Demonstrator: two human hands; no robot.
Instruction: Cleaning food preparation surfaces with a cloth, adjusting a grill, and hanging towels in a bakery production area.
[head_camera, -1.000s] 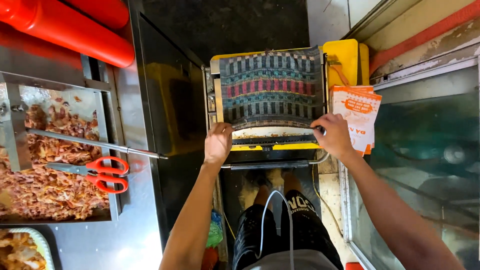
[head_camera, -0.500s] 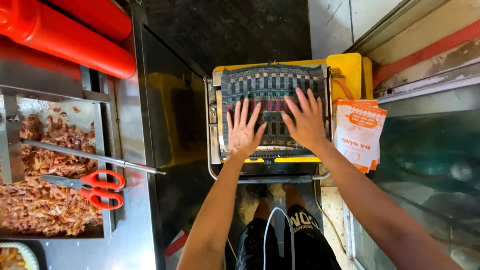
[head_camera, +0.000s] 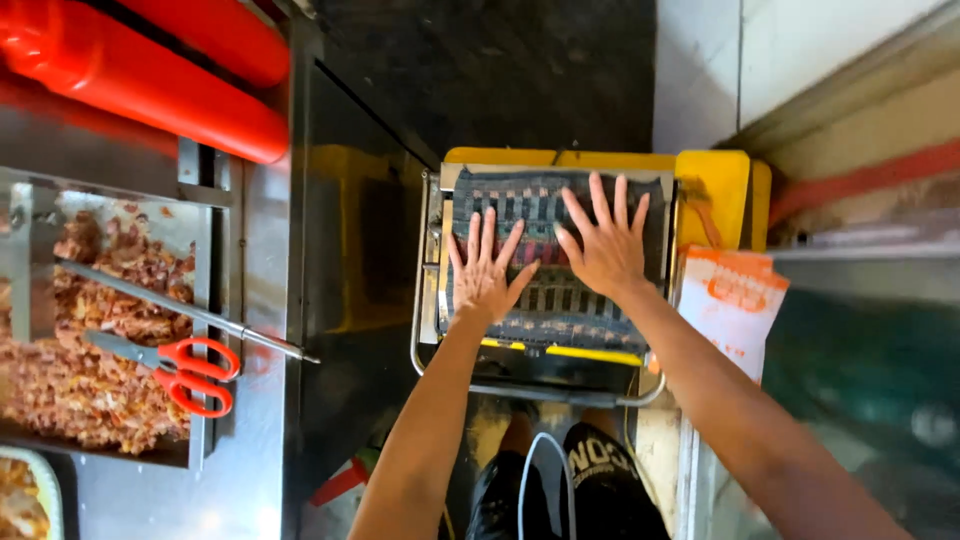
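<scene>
A folded woven cloth (head_camera: 545, 310) with dark, grey and red stripes lies on top of a yellow box (head_camera: 715, 185) held in a metal wire frame (head_camera: 425, 340). My left hand (head_camera: 485, 270) rests flat on the cloth's left half, fingers spread. My right hand (head_camera: 600, 240) lies flat on its right half, fingers spread too. Neither hand grips anything.
A metal tray (head_camera: 205, 250) of chopped fried meat sits at the left, with red-handled scissors (head_camera: 170, 365) and metal tongs (head_camera: 190, 315) on it. Red tubes (head_camera: 150, 85) run above. An orange and white paper bag (head_camera: 730, 305) hangs right of the box. My legs (head_camera: 590, 490) stand below.
Both hands left the front edge of the frame and moved up onto the cloth, palms flat. The view has shifted slightly.
</scene>
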